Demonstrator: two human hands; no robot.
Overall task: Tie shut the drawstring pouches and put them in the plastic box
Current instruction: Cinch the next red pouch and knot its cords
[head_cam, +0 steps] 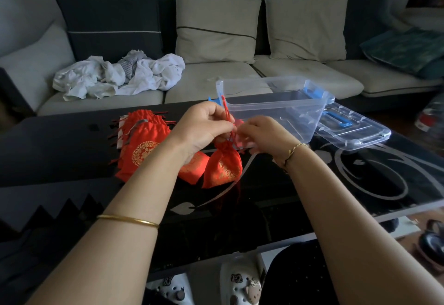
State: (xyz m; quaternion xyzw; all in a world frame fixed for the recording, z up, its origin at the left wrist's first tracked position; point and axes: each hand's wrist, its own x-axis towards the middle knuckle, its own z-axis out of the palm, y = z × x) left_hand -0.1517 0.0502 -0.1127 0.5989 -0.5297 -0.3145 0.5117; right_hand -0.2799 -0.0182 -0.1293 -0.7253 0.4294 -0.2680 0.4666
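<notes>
A small red pouch with gold embroidery (224, 166) hangs just above the black glass table (360, 179), its neck gathered. My left hand (204, 126) pinches its red drawstring (227, 112), which runs up past my fingers. My right hand (264, 134) grips the cord on the other side, close to the neck. A pile of flat red pouches (141, 141) lies to the left, and another pouch (192, 167) lies partly under my left wrist. The clear plastic box (276, 102) stands just behind my hands, tilted, with nothing visible inside.
The box's clear lid (353, 126) with a blue handle lies flat to the right of the box. A sofa with cushions and a heap of white cloth (120, 76) stands behind the table. Shoes (430, 244) lie on the floor at the right.
</notes>
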